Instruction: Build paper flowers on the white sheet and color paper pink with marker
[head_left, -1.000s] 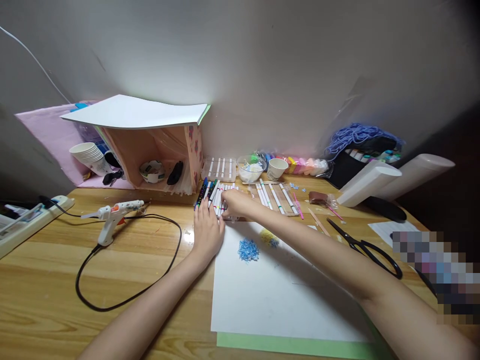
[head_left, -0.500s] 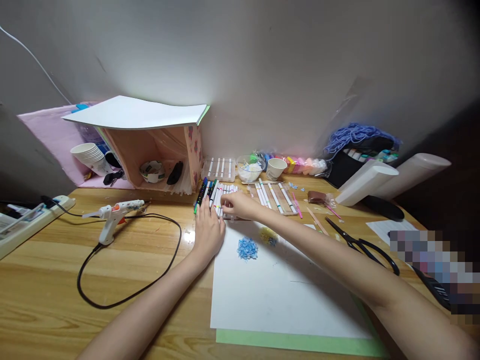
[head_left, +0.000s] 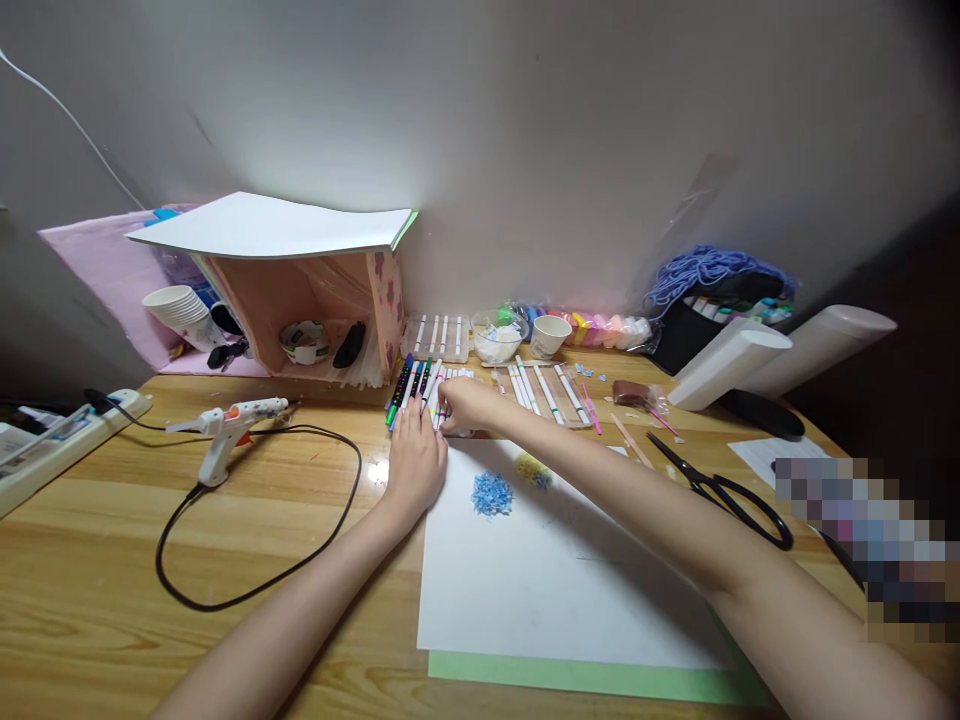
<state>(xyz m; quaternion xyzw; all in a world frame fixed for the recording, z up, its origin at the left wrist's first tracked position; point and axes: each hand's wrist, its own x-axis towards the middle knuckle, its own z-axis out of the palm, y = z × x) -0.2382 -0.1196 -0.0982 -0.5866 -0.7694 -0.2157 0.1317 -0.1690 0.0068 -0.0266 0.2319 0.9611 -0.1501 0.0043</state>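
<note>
My left hand lies palm down, its fingers stretched over the near ends of a row of markers. Dark-barrelled markers with blue and green ends stick out past its fingertips. Right beside it, my right hand is curled, thumb and fingers closed on a white marker in the same row; the fingers partly hide it. Below the hands, a white sheet carries a pile of blue shreds and a smaller yellow pile, partly beside my right forearm.
At left lie a glue gun with a looped cord and a power strip. Behind stands a pink box. Further right are a marker case, a paper cup, black scissors and white bottles.
My right hand has shifted slightly left and its fingers have come closer to my left hand over the markers. My left hand stays in nearly the same place.
</note>
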